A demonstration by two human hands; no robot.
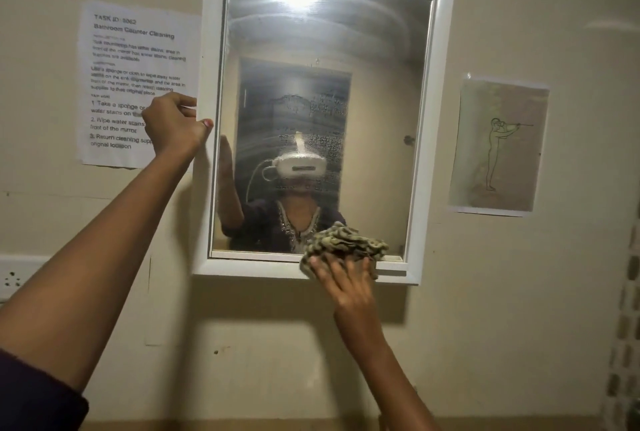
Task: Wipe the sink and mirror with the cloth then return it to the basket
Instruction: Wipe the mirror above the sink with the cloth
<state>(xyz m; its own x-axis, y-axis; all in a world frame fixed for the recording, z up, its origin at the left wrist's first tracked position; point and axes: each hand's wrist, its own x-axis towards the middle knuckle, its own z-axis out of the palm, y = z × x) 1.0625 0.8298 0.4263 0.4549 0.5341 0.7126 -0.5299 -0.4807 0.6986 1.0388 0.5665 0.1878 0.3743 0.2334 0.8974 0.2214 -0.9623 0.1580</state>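
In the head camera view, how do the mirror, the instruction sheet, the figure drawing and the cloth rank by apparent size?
1. mirror
2. instruction sheet
3. figure drawing, slightly smaller than the sheet
4. cloth, bunched in the right hand; it looks smallest.

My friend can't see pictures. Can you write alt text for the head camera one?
A right hand presses a bunched cloth against the bottom edge of a white-framed wall mirror, while the left hand grips the frame's left side.
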